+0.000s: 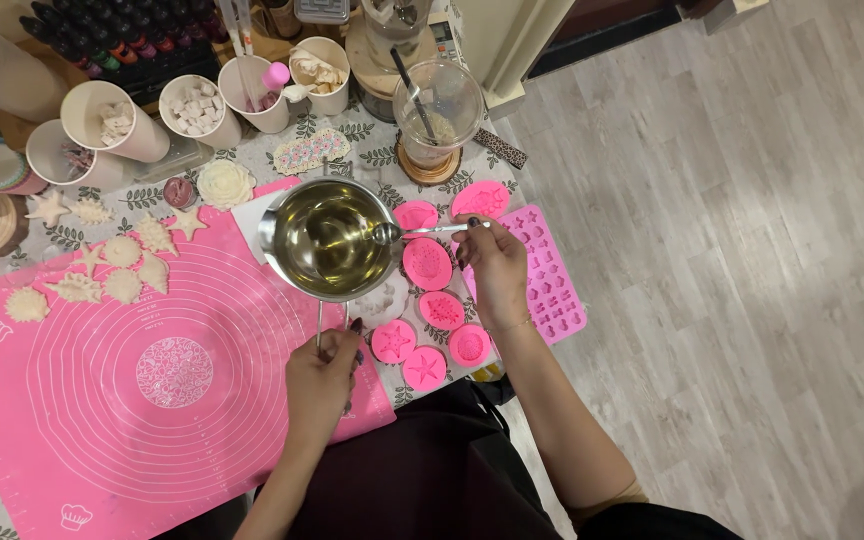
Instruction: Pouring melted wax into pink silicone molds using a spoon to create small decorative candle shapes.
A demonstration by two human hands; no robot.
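My left hand grips the thin handle of a small steel melting pot holding clear yellowish liquid, raised above the pink silicone mat. My right hand holds a metal spoon whose bowl rests at the pot's right rim. Directly right of the pot lie several round pink silicone moulds with shell and starfish shapes. A flat rectangular pink mould with many small cavities lies beneath and beside my right hand.
Cream-coloured cast shells and starfish lie on the mat's upper left. Paper cups of white pieces, a clear cup with a stirrer on a coaster, and dark bottles stand at the back. Grey wood floor lies right of the table.
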